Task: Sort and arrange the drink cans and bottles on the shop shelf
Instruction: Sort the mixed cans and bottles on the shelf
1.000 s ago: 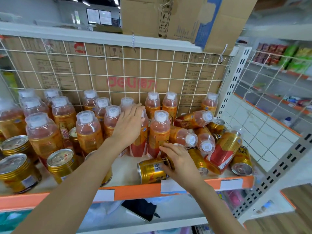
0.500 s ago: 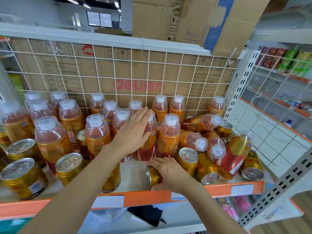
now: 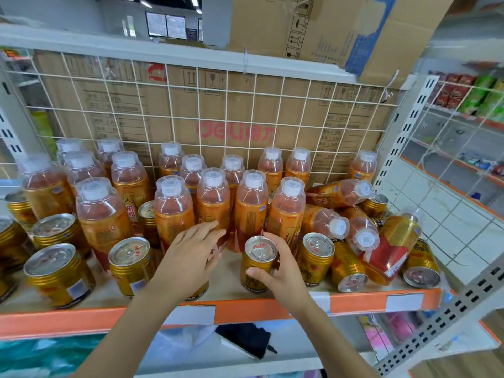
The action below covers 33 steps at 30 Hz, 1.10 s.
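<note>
A gold drink can (image 3: 259, 261) with a silver pull-tab lid stands upright near the front edge of the shelf (image 3: 245, 309). The right hand (image 3: 286, 274) grips it round its side. Just right of the grip stands a second gold can (image 3: 317, 255), also upright. Further right, tipped cans and bottles (image 3: 354, 236) lie in a heap. Directly behind the grip stand upright bottles (image 3: 251, 205), clear with orange drink, white caps and orange labels. Left of the grip, the left hand (image 3: 188, 257) touches the foot of one bottle (image 3: 214, 203). Further left, more upright gold cans (image 3: 131, 266) stand in front of rows of bottles.
</note>
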{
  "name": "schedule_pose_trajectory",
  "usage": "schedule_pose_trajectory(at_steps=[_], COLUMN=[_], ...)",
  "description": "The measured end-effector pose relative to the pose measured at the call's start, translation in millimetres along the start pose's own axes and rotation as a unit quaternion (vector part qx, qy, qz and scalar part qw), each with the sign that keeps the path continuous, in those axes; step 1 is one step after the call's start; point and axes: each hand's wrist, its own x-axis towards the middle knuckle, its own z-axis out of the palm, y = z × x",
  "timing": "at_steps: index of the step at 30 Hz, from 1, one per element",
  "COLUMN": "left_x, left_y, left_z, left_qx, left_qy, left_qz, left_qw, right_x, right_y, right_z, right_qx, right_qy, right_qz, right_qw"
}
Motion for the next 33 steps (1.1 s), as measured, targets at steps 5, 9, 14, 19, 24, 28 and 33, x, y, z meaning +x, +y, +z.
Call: schedule_pose_trajectory(at_steps=[5,9,14,19,24,28,33], left_x=[-5,-6,-9,0,19,42,77], left_y=[-1,1,9,38,79,113,150], left_z=[6,6,4,-2,-2,7,22], left_qx=[0.04,0.042,-0.018,-0.105,-0.154,-0.174,-0.16], left_qy=[-0.013,-0.001,0.05,0.057,0.057,0.024,-0.023], left_qz=[-0.002,0.001,0.013,0.048,0.105,0.139,0.143], left_qw=[0.999,0.999,0.999,0.992,0.981,0.975,0.977], right_x=[-4,-7,-26,-44,-56,-56,-39], right_y=[-5,-14,-25,-24,-5,9,29], right_z=[1,-2,-30,-85,-138,-173,-201], right_qx=[-0.108,-0.232,-0.222,-0.241,-0.244,-0.257,-0.269], right_qy=[0.041,0.038,0.068,0.138,0.193,0.211,0.147], right_qz=[-0.01,-0.032,-0.075,-0.087,-0.063,-0.038,-0.024], right_qw=[0.993,0.971,0.97,0.957,0.948,0.942,0.952])
